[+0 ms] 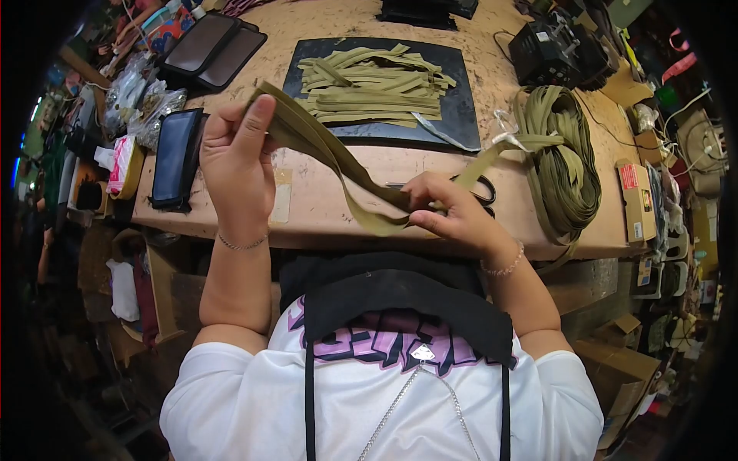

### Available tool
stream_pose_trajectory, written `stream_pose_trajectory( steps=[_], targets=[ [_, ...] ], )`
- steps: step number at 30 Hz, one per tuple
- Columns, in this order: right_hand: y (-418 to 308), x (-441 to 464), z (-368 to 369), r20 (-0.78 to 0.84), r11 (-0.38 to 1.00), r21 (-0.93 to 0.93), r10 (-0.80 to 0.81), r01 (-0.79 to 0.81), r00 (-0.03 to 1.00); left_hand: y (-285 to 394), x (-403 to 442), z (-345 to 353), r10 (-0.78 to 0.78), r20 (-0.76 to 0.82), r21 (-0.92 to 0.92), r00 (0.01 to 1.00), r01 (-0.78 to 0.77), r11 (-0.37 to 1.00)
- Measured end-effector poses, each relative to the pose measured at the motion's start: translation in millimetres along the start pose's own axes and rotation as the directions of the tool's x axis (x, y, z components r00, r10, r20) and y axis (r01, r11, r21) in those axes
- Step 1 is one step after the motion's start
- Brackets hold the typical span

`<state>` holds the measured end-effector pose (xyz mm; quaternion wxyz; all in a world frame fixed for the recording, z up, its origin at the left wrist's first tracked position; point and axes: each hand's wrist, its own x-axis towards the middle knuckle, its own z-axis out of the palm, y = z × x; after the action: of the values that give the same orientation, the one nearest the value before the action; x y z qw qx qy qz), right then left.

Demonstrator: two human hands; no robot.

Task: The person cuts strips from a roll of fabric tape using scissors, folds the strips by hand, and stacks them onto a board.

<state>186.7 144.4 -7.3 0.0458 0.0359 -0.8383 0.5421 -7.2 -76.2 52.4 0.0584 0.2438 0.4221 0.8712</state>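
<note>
My left hand (242,146), raised over the table's front left, pinches one end of a doubled length of olive-green zipper tape (323,154). The tape sags down to the right, where my right hand (453,211) grips it between thumb and fingers. From my right hand the tape seems to run on to a big looped coil of zipper tape (557,165) at the right. Black scissor handles (486,190) show just behind my right hand; the rest of the scissors is mostly hidden by it. Cut zipper strips (377,84) lie piled on a black board (461,115) beyond my hands.
Dark mesh-faced cases (204,54) and a dark pouch (175,157) lie at the left, near plastic bags (146,104) and a pink tissue pack (119,165). A black machine-like box (546,54) stands back right. A small carton (636,200) sits at the right edge.
</note>
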Motion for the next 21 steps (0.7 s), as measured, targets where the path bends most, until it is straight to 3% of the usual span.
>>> stream_pose_trajectory(
  steps=[4,5,8,11,13,16,18,21],
  targets=[
    [1,14,13,0.224,0.99,0.103,-0.114,0.093,0.968,7,-9,16,0.031,0.065,0.1,0.997,-0.038,0.994],
    [-2,15,15,0.282,0.985,0.17,-0.067,0.019,0.957,8,-11,18,0.05,0.083,0.117,0.995,-0.06,0.991],
    [-10,24,19,0.27,0.987,0.125,-0.131,0.1,0.954,12,-13,31,0.085,0.065,0.119,0.994,-0.092,0.989],
    [-14,26,32,0.069,0.987,-0.02,-0.161,0.162,0.985,17,-15,33,0.094,0.071,0.132,0.993,-0.103,0.986],
    [-21,31,36,0.034,0.964,-0.144,-0.221,0.224,0.975,15,-18,34,0.119,0.103,0.146,0.988,-0.133,0.98],
    [-23,33,44,-0.002,0.955,-0.181,-0.239,0.235,0.971,8,-20,35,0.201,0.135,0.176,0.97,-0.223,0.959],
    [-19,34,48,0.006,0.964,-0.165,-0.208,0.206,0.978,7,-17,36,0.258,0.133,0.212,0.957,-0.282,0.936],
    [-19,27,45,-0.092,0.986,-0.036,-0.168,0.165,0.982,14,-4,33,0.227,0.019,0.136,0.974,-0.228,0.964]
  ],
)
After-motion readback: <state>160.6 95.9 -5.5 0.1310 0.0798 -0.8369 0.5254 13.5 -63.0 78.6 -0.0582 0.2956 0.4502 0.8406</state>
